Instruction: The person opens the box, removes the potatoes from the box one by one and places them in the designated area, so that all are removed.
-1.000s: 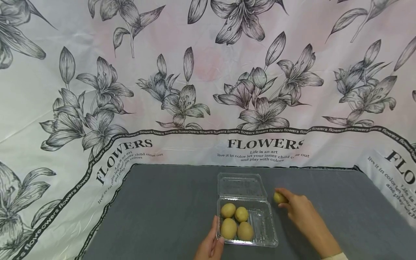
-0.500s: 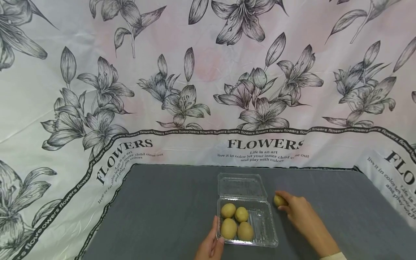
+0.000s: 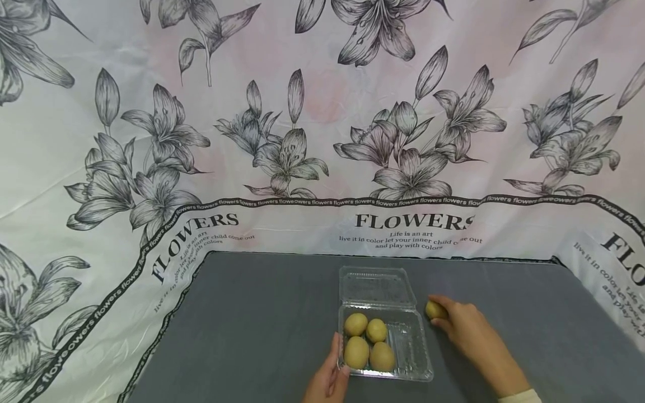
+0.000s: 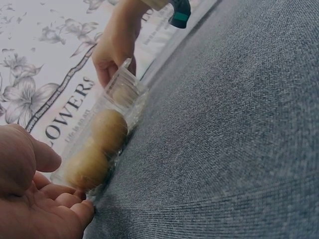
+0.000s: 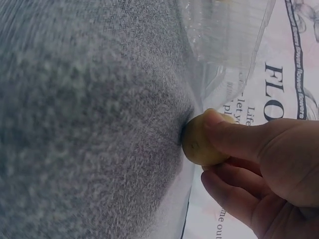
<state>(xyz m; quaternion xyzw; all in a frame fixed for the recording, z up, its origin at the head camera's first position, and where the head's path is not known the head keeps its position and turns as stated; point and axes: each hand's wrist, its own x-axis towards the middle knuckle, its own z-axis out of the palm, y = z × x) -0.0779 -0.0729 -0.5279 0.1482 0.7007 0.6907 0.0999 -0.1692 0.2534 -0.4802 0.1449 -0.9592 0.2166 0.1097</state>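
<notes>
Lower right: right hand (image 3: 468,330), thumb and fingers clamped on a small, rounded yellow-brown fruit (image 3: 435,310); contact with the dark grey fabric-covered surface (image 3: 252,319) hard to judge. Left of it: clear plastic hinged container (image 3: 410,344), lid (image 3: 378,286) folded back, four similar fruits (image 3: 359,351) in its left part. Bottom centre: left hand (image 3: 328,378), thumb and fingers closed round the container's lower-left corner. Upper frame: white lily-printed sheet (image 3: 322,95).
</notes>
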